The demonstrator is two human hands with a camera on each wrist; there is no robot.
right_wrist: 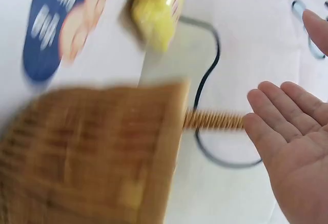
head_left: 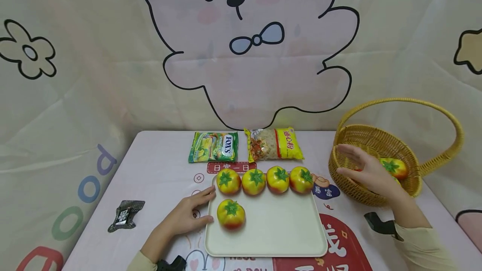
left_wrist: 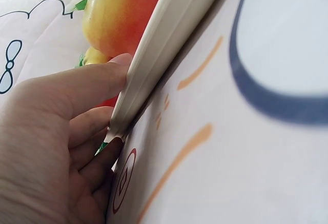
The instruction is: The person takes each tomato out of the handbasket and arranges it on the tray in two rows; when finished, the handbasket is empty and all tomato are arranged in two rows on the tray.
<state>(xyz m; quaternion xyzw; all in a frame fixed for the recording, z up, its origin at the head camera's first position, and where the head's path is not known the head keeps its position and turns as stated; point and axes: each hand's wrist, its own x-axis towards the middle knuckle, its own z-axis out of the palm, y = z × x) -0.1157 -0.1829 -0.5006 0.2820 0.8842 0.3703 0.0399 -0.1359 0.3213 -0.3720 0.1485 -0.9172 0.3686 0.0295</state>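
Only the head view showed all five red-and-yellow fruits point(head_left: 231, 215) on the tray point(head_left: 278, 229) and at least one more inside the basket point(head_left: 340, 183) (a mere blur in the right wrist view). Over it, the right hand point(head_left: 369, 172) was released, fingers straight; close up, the left wrist view revealed the left hand point(head_left: 188, 213) touching the tray's rim, unclenched.
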